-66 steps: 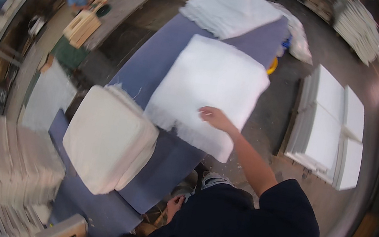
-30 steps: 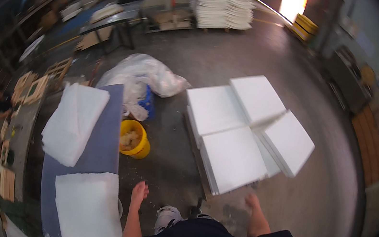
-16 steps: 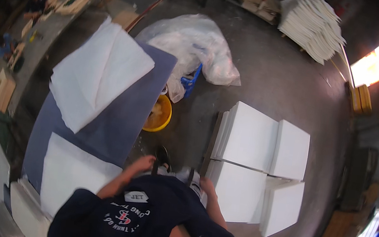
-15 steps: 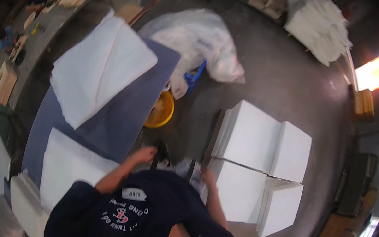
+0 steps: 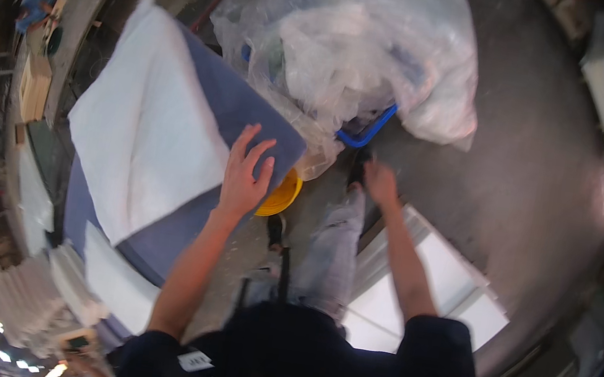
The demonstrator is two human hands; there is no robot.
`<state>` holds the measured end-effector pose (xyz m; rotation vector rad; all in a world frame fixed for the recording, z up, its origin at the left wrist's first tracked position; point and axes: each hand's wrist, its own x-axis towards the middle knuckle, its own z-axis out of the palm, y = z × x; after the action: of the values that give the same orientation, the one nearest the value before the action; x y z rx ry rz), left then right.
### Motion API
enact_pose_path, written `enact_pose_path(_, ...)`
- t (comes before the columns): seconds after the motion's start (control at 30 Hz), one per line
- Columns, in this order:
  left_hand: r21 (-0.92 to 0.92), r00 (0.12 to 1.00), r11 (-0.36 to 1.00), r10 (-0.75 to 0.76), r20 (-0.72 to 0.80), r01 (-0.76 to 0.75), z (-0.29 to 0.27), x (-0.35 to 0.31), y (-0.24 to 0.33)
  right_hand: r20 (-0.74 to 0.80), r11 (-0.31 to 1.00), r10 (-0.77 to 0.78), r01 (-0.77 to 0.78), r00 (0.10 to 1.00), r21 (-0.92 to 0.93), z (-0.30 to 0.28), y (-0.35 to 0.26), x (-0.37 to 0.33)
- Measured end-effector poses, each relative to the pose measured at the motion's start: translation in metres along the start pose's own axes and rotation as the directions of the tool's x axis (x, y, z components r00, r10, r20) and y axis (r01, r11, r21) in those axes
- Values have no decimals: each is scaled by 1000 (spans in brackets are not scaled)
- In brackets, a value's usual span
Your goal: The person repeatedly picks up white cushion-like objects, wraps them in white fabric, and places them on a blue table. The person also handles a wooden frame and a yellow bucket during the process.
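Observation:
My left hand (image 5: 244, 179) is open, its fingers spread at the right corner of a white sheet (image 5: 149, 121). That sheet has a crease down its middle and lies over a blue-grey tabletop (image 5: 269, 118). Whether the fingertips touch the sheet or only hover above it, I cannot tell. My right hand (image 5: 380, 182) hangs in front of me, above the floor, with nothing visible in it; its fingers are smeared by motion. Farther ahead lies a big clear plastic bag (image 5: 369, 44), bulging with pale contents, against a blue crate (image 5: 368, 130).
A yellow bucket (image 5: 282, 195) stands beside the table's right edge. Stacked white slabs (image 5: 444, 278) are at my right, below my forearm. More white sheets (image 5: 119, 279) lie at the near left. Another person in blue (image 5: 32, 10) works at a bench far left.
I have stepped forward, nearer the plastic bag. My left hand has risen and reached out to the sheet's corner with fingers spread. My right arm has swung forward.

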<state>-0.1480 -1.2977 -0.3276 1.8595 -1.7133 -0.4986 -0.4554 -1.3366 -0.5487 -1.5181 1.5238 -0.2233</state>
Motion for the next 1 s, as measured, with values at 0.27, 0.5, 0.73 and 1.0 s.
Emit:
enact_pose_path(0.27,527,986,842,-163,38,119,109,63,-45,614,668,-25,470,789,-576,39,32,313)
enact_pose_path(0.5,473,981,877,-161,112,90,104,65,-58,504,651,-19,394,863,-650,174,192,362)
enact_pose_path(0.73,494,976,859,-202,83,136,97,55,-56,310,939,-150,234,939,-254,133,160,363)
enact_pose_path(1.0,503,963,834,-269,14,226,95,45,-55,342,966,12,78,939,-247,87,74,315)
